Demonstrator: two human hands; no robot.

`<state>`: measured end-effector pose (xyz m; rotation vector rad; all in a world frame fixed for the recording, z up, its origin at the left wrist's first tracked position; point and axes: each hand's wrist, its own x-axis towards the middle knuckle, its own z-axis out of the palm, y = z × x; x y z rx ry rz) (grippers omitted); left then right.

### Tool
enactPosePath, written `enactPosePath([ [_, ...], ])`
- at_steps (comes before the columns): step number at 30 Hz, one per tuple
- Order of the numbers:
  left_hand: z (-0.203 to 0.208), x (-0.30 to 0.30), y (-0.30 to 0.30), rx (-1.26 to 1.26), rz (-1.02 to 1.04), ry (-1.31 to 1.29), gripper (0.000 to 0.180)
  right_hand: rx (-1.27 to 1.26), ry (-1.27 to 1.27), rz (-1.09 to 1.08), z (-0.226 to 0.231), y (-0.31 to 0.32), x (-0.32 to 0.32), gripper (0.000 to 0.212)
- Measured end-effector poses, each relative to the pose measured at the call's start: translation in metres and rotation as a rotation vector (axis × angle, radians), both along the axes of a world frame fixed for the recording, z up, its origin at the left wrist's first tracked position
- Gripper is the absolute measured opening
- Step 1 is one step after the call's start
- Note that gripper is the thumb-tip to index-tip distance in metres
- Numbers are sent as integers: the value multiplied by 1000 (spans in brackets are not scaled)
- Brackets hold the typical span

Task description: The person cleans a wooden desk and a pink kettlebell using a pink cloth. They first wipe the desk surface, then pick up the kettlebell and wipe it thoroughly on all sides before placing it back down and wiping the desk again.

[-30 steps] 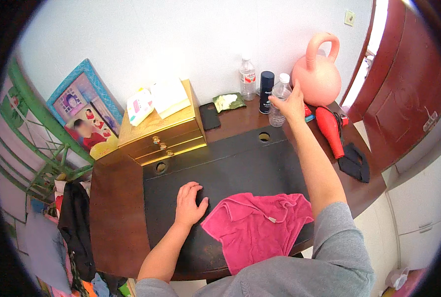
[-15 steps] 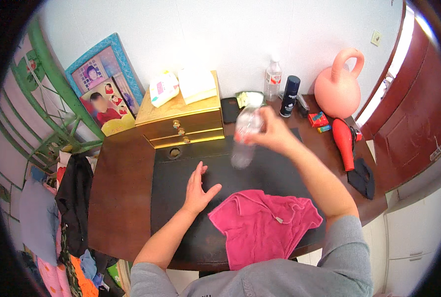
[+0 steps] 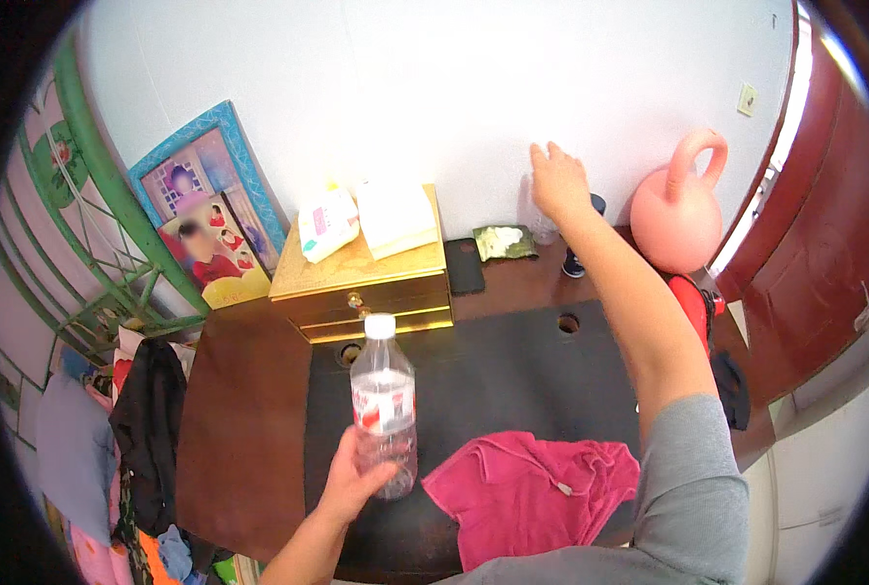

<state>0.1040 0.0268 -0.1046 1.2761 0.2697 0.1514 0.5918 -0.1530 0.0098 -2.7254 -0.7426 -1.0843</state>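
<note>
1. Fingers (image 3: pixel 380 476) of the left hand (image 3: pixel 345 483) are closed round the lower part of a clear bottle (image 3: pixel 385 405), left of centre in the lower half of the frame!
2. And there's the switch: half a second ago the right hand (image 3: pixel 560 185) has this bottle; now the left has it, capped and roughly upright. Held up or standing on the black mat (image 3: pixel 513 375)? Can't tell.
3. So the right hand is free of it and away to the upper right of centre, fingers stretched out, in front of a second bottle (image 3: pixel 546 233) by the wall (image 3: pixel 454 127). Touching, gripping? Can't tell; the hand hides most of that bottle.
4. Behind the right wrist, a dark can (image 3: pixel 573 263) shows only in part.
5. Lower centre, the pink towel (image 3: pixel 532 497) lies crumpled, near the held bottle, with neither hand on it.
</note>
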Motion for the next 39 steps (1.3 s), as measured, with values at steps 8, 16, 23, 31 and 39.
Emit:
enactPosePath([
  [8, -6, -40, 10, -38, 51, 28, 93, -118, 177, -77, -8, -18, 42, 27],
  [16, 6, -55, -2, -140, 135, -61, 86, -82, 230, 145, 6, -26, -44, 28],
  [23, 22, -98, 17, -242, 373, -60, 72, 228, 313, 514, 77, -98, -200, 21],
  [31, 27, -124, 93, -216, 533, -86, 75, 418, 940, 1109, 2, 10, -304, 38],
  [39, -21, -53, 191, 222, 770, 322, 101, 457, 918, 1057, -158, 166, -359, 33],
])
